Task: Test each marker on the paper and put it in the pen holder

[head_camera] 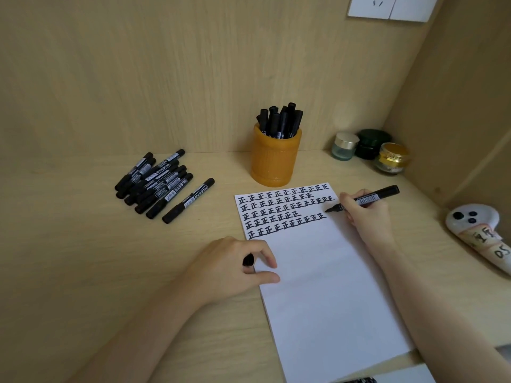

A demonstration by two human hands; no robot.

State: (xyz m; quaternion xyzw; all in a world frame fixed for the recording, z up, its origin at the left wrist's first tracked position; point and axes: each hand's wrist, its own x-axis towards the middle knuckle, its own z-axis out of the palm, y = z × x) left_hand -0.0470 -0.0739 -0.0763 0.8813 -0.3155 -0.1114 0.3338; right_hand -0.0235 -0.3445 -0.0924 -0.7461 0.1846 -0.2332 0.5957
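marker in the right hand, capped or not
Uncapped: the marker shows a bare tip over the paper; the left hand holds the cap.

Right hand grips uncapped marker, tip at 1 o'clock edge of paper. Left hand holds cap, thumb on paper. Pen holder at 12 o'clock; loose markers at 10 o'clock.

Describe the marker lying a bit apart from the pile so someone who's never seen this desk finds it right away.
Start at the orange pen holder standing at the back of the wooden desk; left of it lies a heap of black markers. The lone marker sits between that heap and the white paper. Unlike its stacked neighbours, it lies alone on the bare wood.
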